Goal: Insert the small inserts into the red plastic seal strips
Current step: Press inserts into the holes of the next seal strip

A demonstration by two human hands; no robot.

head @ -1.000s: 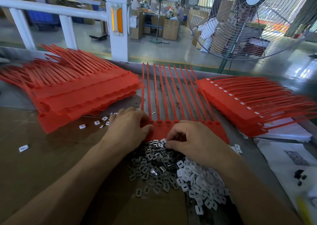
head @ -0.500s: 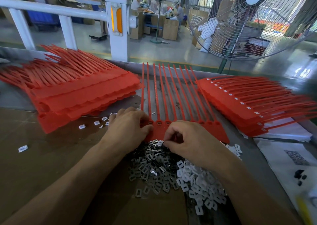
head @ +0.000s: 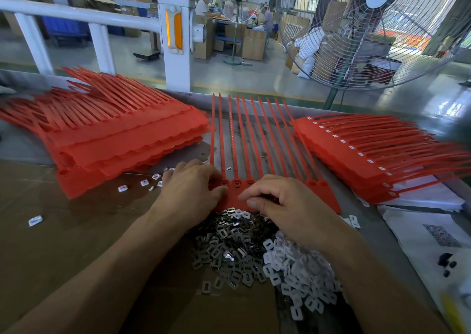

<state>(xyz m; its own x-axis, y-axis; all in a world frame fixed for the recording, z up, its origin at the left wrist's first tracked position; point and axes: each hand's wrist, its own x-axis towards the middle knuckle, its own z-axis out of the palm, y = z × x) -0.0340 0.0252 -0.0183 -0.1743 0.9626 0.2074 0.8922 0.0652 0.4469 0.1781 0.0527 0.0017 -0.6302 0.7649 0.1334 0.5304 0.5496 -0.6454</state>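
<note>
Insert pile, metal and white, lay nearest. Right hand curled at the strip head, pinching something; couldn't tell what. Left hand, fingers bent, pressed the red seal strip sheet flat on the table between them. Red stacks sat beyond.

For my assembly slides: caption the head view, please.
Both hands, left and right, work at a red seal strip beside piled inserts.
</note>
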